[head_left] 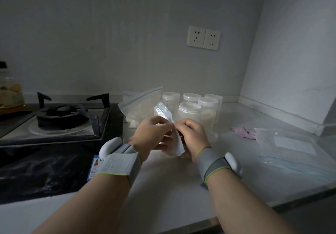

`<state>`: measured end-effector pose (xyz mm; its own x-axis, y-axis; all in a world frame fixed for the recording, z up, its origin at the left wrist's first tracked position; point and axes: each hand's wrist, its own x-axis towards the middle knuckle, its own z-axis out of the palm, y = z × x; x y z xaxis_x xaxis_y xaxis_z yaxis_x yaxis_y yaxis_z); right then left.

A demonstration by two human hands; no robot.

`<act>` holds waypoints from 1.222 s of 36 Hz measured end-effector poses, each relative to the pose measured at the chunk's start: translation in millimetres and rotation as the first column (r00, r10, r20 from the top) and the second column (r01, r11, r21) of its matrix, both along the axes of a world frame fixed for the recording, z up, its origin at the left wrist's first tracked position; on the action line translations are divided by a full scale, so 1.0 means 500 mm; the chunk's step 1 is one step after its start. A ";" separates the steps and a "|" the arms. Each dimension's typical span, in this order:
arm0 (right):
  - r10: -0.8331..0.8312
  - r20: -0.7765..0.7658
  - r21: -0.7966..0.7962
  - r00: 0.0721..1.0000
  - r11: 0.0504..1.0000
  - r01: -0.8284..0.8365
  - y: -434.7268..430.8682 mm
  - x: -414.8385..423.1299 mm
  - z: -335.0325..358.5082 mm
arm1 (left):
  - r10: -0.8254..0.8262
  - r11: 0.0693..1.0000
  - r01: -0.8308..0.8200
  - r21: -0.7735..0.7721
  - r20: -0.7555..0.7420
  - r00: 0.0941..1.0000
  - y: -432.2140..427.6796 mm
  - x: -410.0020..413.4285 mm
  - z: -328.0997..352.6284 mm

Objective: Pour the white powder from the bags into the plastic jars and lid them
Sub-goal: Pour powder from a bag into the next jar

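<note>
Bag point(163, 111) pinched — jars point(190, 113) hold powder point(207, 119).

— How is the light where you work?
— Dim and grey. The brightest patch is the counter point(163, 179) just below your fingers point(161, 123); the bag point(162, 111) they pinch shines a little, and the jars point(190, 113) behind glow pale.
— And left of your fingers?
— The stove point(61, 114) is almost black, with detail lost. The wall point(127, 33) above looks grainy, and the view's edges bend and darken.
</note>
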<state>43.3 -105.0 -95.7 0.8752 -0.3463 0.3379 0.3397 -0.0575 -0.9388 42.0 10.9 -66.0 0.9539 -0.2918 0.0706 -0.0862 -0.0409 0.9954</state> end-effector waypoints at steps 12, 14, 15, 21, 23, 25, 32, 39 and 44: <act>0.024 -0.004 0.052 1.000 0.998 -0.024 -0.001 0.004 0.000 | -0.003 1.000 0.003 0.006 -0.005 1.000 -0.001 -0.002 0.003; 0.023 -0.002 0.062 1.000 0.998 -0.023 -0.001 0.005 -0.002 | -0.005 1.000 0.005 0.003 -0.004 1.000 -0.001 -0.001 0.002; 0.021 0.000 0.069 1.000 0.997 -0.021 -0.002 0.006 -0.003 | -0.005 1.000 0.005 0.003 -0.004 1.000 -0.001 -0.001 0.002; 0.019 -0.001 0.058 1.000 0.998 -0.019 -0.002 0.008 -0.002 | -0.007 1.000 0.007 0.008 0.000 1.000 0.000 0.001 0.001; 0.027 -0.003 0.059 1.000 0.998 -0.027 -0.003 0.007 -0.001 | -0.005 1.000 0.005 0.008 0.000 1.000 0.000 0.002 0.001; 0.032 -0.008 0.066 0.999 0.997 -0.032 -0.003 0.007 -0.001 | -0.005 1.000 0.005 0.005 -0.001 1.000 0.000 0.002 0.001; 0.013 -0.002 0.039 1.000 0.999 -0.013 0.000 0.002 0.000 | 0.016 1.000 -0.016 0.026 0.010 1.000 -0.002 0.003 0.000; 0.037 -0.027 0.003 0.999 0.999 -0.037 0.004 -0.002 0.001 | 0.015 1.000 -0.015 0.005 0.005 1.000 -0.002 0.001 0.001; 0.126 -0.051 -0.093 0.991 0.987 -0.130 0.011 -0.012 0.002 | 0.068 0.998 -0.069 0.015 0.025 0.997 -0.003 0.004 -0.004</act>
